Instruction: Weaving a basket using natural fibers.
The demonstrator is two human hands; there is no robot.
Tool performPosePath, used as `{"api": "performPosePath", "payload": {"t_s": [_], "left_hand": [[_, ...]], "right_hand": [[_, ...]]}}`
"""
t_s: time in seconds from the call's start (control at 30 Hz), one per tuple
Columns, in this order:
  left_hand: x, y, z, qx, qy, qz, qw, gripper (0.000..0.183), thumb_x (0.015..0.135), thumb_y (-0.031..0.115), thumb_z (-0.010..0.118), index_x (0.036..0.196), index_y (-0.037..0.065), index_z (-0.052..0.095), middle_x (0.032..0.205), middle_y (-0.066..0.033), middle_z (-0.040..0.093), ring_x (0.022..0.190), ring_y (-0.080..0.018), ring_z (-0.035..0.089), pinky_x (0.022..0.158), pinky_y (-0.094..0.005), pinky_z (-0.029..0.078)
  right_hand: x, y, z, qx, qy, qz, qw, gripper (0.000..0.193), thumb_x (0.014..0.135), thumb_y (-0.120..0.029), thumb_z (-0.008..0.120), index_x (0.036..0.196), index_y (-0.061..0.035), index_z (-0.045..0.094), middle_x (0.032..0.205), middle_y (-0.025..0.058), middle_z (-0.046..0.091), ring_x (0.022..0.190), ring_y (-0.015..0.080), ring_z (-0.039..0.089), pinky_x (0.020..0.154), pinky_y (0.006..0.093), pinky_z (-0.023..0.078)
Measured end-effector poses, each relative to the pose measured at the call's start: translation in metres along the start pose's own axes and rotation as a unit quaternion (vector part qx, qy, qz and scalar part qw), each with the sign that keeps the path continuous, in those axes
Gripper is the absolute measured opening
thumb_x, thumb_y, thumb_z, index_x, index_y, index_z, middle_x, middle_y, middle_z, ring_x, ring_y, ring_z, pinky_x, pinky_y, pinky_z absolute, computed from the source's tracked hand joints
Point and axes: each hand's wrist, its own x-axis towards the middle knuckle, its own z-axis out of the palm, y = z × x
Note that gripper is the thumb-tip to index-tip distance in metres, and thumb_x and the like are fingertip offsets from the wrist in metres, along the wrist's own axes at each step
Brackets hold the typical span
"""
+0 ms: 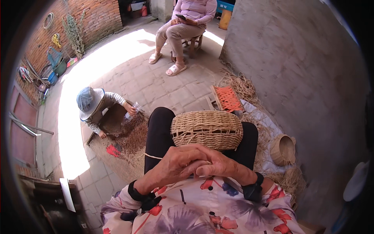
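A round basket (206, 134) woven from tan straw cord rests on my lap between my knees, with a band of open gaps along its side. Just in front of it, my left hand (181, 160) and my right hand (220, 160) are folded together, fingers closed and overlapping. A thin cord (153, 156) runs out beside my left hand over my left thigh. Its other end disappears behind the hand, and I cannot see whether it lies in my fingers. My palms are hidden.
A child in a blue hat (86, 99) leans over brown grains (134, 136) on a mat, holding a clear plastic bottle (130, 113). Ahead, a seated person (191, 27) holds a phone. Right of me are a stool with orange webbing (227, 98), loose straw cord (241, 87) and a small basket (282, 150) by the wall.
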Motion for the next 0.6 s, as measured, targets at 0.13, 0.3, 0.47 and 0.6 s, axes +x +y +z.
{"api": "performPosePath", "payload": {"t_s": [0.13,0.3,0.47,0.6], "left_hand": [[-0.009,-0.012,-0.006,-0.075,0.020,-0.139,0.987,0.014,0.096,0.011,0.063,0.095,-0.003,0.066,0.083,-0.0100,0.067,0.073,-0.0106,0.067,0.064,-0.0238,0.052],[-0.023,-0.054,0.000,-0.173,0.080,-0.233,0.953,0.015,0.095,0.011,0.063,0.097,-0.003,0.067,0.084,-0.0104,0.065,0.071,-0.0112,0.063,0.064,-0.0253,0.051],[-0.029,-0.087,-0.001,0.143,0.142,-0.124,0.972,0.019,0.091,0.007,0.063,0.109,0.003,0.066,0.087,-0.0125,0.064,0.077,-0.0251,0.063,0.067,-0.0333,0.050],[-0.027,-0.075,0.002,0.218,0.146,-0.151,0.953,0.035,0.088,0.006,0.065,0.122,0.012,0.063,0.089,-0.0136,0.063,0.078,-0.0291,0.064,0.067,-0.0373,0.050]], "right_hand": [[-0.013,0.027,-0.005,-0.057,0.089,-0.007,0.994,0.046,0.103,-0.036,0.050,0.133,-0.0012,0.051,0.089,0.0014,0.058,0.075,0.0065,0.053,0.066,0.0230,0.044],[-0.020,0.040,-0.017,-0.228,0.205,-0.066,0.949,0.039,0.105,-0.032,0.048,0.122,0.0003,0.062,0.071,0.0011,0.054,0.063,0.0088,0.049,0.059,0.0230,0.042],[-0.013,0.030,-0.022,-0.342,0.254,-0.106,0.898,0.025,0.098,-0.013,0.057,0.118,0.0009,0.063,0.084,0.0105,0.064,0.072,0.0201,0.063,0.068,0.0298,0.050],[0.004,0.018,-0.019,-0.469,0.236,-0.152,0.837,0.024,0.093,-0.008,0.060,0.116,0.0005,0.063,0.095,0.0175,0.066,0.084,0.0335,0.066,0.074,0.0367,0.052]]}}
